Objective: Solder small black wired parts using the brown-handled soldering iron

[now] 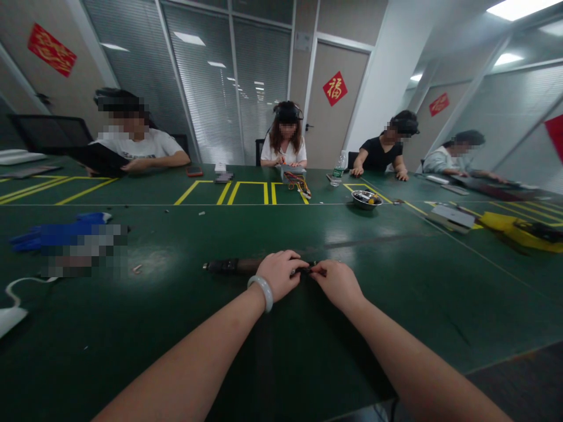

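Note:
A long dark cylindrical device [240, 266] lies sideways on the green table in front of me, with a narrow metal-coloured tip at its left end. My left hand [279, 274], wearing a pale bangle on the wrist, is closed over its right part and holds it against the table. Thumb and fingers of my right hand [338, 284] pinch a small dark piece [308, 269] at the device's right end. My fingers hide most of that end, so I cannot make out the piece's exact kind.
On the green table [176, 340], a blue item [61, 234] lies to the left. Further off are a metal bowl [366, 200] of small parts, a water bottle [338, 170], a white box [453, 217] and a yellow bag [519, 231]. Several people work along the far side.

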### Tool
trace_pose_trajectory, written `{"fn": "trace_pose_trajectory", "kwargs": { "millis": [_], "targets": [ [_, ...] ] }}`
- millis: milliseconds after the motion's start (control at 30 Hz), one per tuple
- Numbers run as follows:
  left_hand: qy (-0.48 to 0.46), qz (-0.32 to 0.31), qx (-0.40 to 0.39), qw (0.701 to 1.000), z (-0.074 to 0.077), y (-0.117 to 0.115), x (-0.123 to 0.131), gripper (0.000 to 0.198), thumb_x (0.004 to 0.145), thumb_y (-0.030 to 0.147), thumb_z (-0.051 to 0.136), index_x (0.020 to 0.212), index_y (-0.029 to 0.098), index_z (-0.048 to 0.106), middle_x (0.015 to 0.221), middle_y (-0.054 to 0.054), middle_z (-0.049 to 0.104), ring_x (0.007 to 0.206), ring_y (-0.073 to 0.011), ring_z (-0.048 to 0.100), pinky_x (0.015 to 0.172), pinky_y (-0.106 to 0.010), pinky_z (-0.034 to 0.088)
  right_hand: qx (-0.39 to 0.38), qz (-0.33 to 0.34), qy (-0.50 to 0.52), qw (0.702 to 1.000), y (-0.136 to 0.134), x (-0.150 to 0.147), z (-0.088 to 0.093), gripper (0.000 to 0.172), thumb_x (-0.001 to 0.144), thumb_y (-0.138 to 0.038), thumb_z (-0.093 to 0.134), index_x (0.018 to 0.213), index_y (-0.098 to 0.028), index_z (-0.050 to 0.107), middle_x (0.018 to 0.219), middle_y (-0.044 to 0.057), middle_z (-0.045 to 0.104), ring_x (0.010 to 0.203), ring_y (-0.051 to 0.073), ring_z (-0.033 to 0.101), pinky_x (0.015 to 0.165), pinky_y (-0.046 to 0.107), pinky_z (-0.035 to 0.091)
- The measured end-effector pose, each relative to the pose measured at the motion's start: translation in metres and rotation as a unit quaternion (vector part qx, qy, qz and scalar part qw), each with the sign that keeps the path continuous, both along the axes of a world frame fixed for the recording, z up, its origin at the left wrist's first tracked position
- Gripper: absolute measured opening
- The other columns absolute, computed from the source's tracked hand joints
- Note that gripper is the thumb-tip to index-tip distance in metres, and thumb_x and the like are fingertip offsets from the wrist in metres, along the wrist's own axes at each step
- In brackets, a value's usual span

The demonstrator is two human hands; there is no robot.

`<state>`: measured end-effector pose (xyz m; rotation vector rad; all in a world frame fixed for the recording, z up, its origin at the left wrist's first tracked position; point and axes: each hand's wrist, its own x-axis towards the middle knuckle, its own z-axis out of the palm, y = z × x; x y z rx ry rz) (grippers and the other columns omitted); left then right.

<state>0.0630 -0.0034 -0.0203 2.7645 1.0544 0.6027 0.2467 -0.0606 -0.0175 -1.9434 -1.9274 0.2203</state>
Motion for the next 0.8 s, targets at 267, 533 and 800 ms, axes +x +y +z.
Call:
{"fn": "trace_pose_trajectory", "kwargs": {
  "millis": [267,533,800],
  "targets": [
    [-0.001,0.006,-0.004,1.0,-0.0012,0.0008,0.0004,0.028,0.083,0.03,0.055,0.109,0.033,0.064,0.116,0.0,0.058,0.104,-0.0206,0.053,0.089,-0.036,0.043,-0.019,-0.019,0.078,0.997,0.0006,0.0003,-0.0018,0.015,0.08,-0.03,0.058,0.088,-0.026,0.07,0.085,-0.002,0.069,0.079,0.015,0.062,0.066,0.024,0.041],
    [0.0,0.009,-0.004,1.0,-0.0015,0.0013,0.0007,0.028,0.084,0.031,0.055,0.11,0.033,0.064,0.116,0.0,0.057,0.103,-0.0209,0.053,0.088,-0.037,0.043,-0.007,-0.027,0.095,0.995,-0.0009,-0.0037,-0.0023,0.015,0.081,-0.029,0.057,0.087,-0.025,0.07,0.084,-0.001,0.069,0.076,0.015,0.063,0.064,0.024,0.042],
    [0.005,0.009,-0.003,1.0,-0.0006,0.0002,0.0007,0.03,0.084,0.03,0.054,0.112,0.032,0.063,0.117,-0.001,0.056,0.104,-0.0212,0.053,0.088,-0.037,0.043,0.003,-0.039,0.08,0.996,0.0016,-0.0062,-0.0044,0.014,0.08,-0.029,0.056,0.085,-0.025,0.069,0.08,-0.001,0.068,0.072,0.014,0.062,0.062,0.023,0.04]
  ]
}}
